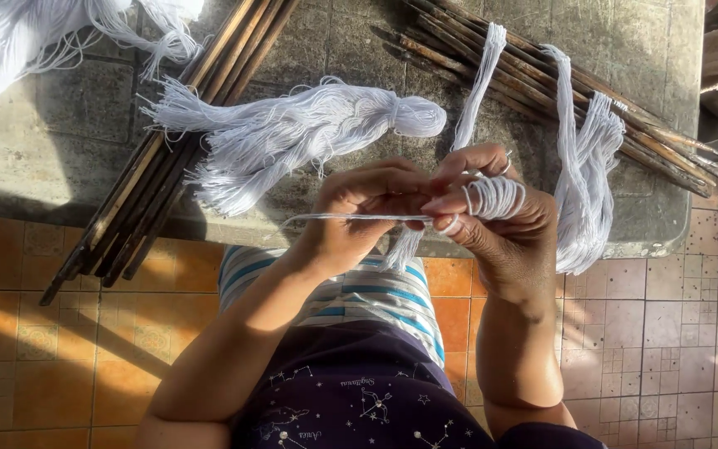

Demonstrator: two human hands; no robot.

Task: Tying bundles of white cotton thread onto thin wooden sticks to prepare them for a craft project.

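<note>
Right hand [500, 220] has white thread [494, 198] wound in loops around its fingers, fingers curled closed over it. Left hand [367, 208] pinches the same strand, pulled taut and thin toward the left. Tied tassel bundle [309, 133] of soft, frayed white thread lies on rough grey stone slab [68, 141]. Two piles of dark bamboo sticks [176, 141], one at each side. Two loose white skeins [583, 191] drape over the right pile. Orange and pinkish tiled floor [43, 333] below.
</note>
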